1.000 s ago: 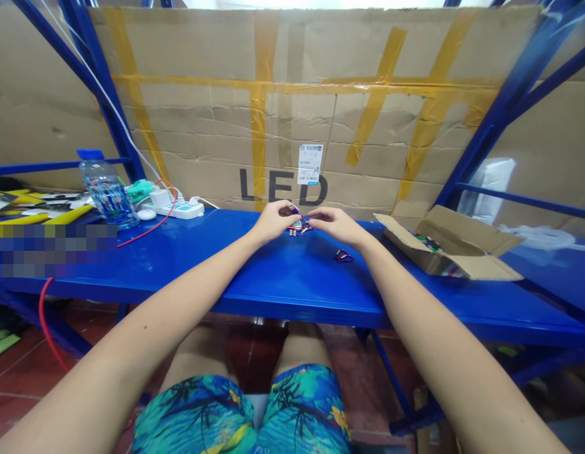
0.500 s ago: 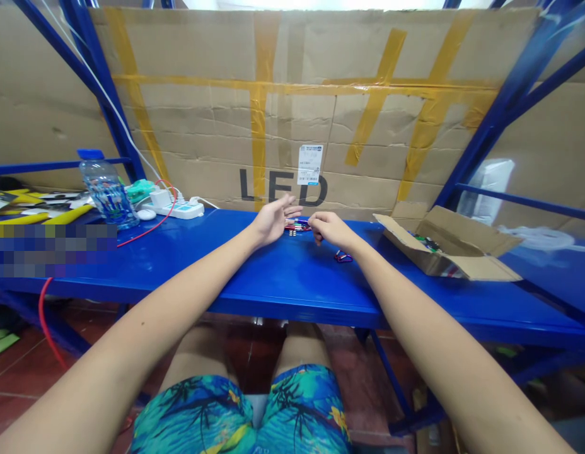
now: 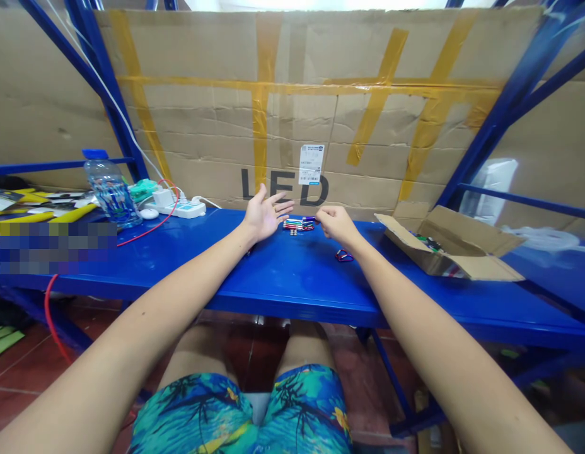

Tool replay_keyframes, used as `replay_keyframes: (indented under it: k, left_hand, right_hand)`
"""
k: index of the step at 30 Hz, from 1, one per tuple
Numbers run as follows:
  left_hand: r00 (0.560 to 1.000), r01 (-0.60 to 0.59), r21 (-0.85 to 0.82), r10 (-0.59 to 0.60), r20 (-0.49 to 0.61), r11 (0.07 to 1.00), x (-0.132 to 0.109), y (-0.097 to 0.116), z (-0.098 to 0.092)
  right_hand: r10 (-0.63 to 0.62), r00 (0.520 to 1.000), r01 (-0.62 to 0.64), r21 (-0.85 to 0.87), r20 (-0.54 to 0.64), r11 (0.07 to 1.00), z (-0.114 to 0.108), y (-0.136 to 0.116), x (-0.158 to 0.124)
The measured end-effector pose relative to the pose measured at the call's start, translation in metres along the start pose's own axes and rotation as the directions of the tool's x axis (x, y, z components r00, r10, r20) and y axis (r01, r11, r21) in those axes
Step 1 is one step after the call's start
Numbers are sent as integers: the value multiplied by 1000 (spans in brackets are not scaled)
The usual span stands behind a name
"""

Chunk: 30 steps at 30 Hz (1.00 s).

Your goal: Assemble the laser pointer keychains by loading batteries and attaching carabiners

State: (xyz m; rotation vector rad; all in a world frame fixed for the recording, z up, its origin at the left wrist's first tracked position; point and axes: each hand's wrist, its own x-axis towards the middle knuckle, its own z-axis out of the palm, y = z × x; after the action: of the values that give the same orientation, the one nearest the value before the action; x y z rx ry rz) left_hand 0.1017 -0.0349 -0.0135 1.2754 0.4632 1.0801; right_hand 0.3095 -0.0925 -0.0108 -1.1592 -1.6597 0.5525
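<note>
A small stack of thin, coloured metal pieces (image 3: 298, 224), red, blue, green and silver, lies toward the back of the blue table, with tiny silvery bits (image 3: 293, 232) just in front. My left hand (image 3: 264, 217) is open at the left of the stack, palm showing and fingers spread, holding nothing. To the right, my right hand (image 3: 336, 224) is closed, its fingertips at the stack's dark blue end; whatever is between them is hidden. A red and blue carabiner (image 3: 343, 255) lies on the table below my right hand.
An open cardboard box (image 3: 456, 255) with small coloured items stands on the right. At left are a water bottle (image 3: 111, 192), a white power strip (image 3: 188, 208), a red cable (image 3: 153, 229) and yellow-black packages (image 3: 32, 208). A large cardboard sheet (image 3: 207, 139) rises behind the table.
My left hand has drawn back slightly left and turned its palm up more, uncovering more of the stack. My right hand has shifted slightly, its fingers more closed.
</note>
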Motion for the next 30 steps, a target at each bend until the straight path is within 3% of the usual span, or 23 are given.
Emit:
replay_keyframes:
  k: [14,30]
  left_hand:
    - [999,6,71,-10,49,997,-6,2,2]
    - [1000,13,65,-12,-9,998,-10,1,8]
  right_hand:
    - [-22,1000,21,-70,-15,997,0,-4,0]
    - [-98,995,92,-177,-29,980,0,3,2]
